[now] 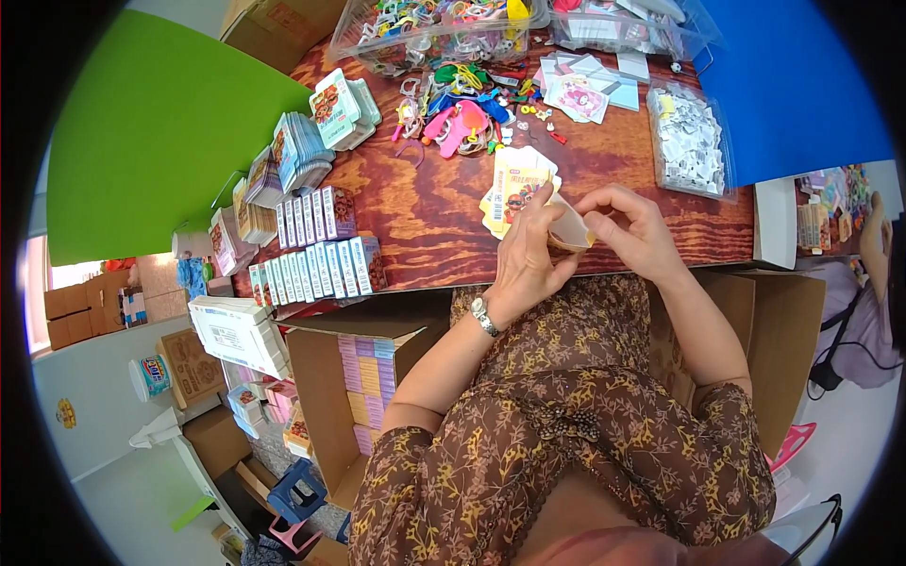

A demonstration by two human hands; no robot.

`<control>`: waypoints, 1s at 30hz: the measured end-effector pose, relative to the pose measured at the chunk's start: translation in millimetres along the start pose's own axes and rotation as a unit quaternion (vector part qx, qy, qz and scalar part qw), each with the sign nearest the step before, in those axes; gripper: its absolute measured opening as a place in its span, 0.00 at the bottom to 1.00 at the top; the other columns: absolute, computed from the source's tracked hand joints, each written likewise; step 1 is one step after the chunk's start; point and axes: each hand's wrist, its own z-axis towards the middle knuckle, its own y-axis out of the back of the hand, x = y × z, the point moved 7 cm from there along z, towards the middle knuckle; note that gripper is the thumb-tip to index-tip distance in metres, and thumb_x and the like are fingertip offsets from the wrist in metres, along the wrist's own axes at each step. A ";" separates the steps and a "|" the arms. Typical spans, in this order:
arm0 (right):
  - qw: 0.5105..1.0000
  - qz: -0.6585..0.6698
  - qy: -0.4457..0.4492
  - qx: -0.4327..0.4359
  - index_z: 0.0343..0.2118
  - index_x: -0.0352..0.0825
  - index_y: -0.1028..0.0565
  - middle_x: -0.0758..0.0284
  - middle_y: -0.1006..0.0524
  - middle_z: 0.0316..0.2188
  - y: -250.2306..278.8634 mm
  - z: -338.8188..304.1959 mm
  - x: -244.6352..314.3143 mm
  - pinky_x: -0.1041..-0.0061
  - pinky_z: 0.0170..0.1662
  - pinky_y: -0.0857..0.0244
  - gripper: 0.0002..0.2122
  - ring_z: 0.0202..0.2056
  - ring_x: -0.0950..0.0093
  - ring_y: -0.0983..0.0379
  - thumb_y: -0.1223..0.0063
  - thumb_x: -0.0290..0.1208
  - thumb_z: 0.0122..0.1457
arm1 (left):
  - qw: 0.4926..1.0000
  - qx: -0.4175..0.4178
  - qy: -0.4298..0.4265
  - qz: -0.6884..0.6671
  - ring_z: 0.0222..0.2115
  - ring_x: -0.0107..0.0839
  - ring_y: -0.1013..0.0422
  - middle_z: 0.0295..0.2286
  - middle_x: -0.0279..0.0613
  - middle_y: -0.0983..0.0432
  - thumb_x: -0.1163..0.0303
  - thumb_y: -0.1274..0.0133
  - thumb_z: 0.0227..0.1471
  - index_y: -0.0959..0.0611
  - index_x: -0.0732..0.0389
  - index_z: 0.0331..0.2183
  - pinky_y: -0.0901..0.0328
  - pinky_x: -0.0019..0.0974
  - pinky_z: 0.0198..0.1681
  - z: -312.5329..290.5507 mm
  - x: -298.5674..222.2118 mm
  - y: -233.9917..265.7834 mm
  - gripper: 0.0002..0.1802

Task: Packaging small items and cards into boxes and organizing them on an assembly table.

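My left hand (528,250), with a watch on its wrist, grips a small open carton (569,226) near the table's front edge. White inside shows at the carton's open end. On the carton's right side, the thumb and fingers of my right hand (634,234) are pinched together at its edge by a yellow flap. Just beyond my left fingers lies a loose stack of flat yellow and white cartons (508,184) with printed fronts. Past it is a pile of small colorful plastic toys (462,118), pink, blue, green and yellow.
Filled small boxes stand in two rows (321,269) on the left, beside stacks of flat cartons (300,151). Clear bins of trinkets (434,42) line the back. A clear tray of white pieces (691,141) sits right, near picture cards (580,94). Below left is a large cardboard box (326,406).
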 end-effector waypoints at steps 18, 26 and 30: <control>0.960 -0.258 0.095 0.045 0.47 0.32 0.23 0.58 0.19 0.41 -15.6 9.8 35.7 0.68 0.42 0.26 0.13 0.41 0.63 0.20 0.42 0.28 0.60 | 0.999 0.019 -0.003 0.049 0.57 0.58 0.35 0.58 0.64 0.38 0.76 0.33 0.39 0.45 0.73 0.63 0.35 0.49 0.58 -3.2 -2.6 7.7 0.54; 0.943 -0.306 0.115 0.060 0.48 0.32 0.24 0.57 0.20 0.43 -18.9 11.5 38.4 0.67 0.43 0.26 0.14 0.41 0.61 0.20 0.41 0.28 0.60 | 0.999 0.021 0.007 0.046 0.56 0.57 0.34 0.58 0.65 0.38 0.76 0.34 0.39 0.45 0.74 0.63 0.35 0.48 0.57 -3.0 -1.9 6.3 0.53; 0.953 -0.279 0.099 0.063 0.50 0.32 0.25 0.57 0.20 0.44 -19.7 12.4 35.0 0.66 0.44 0.26 0.16 0.42 0.60 0.20 0.42 0.29 0.60 | 0.999 0.015 0.012 0.051 0.55 0.58 0.33 0.57 0.66 0.36 0.76 0.34 0.39 0.45 0.74 0.63 0.35 0.48 0.57 -2.3 -1.5 6.7 0.53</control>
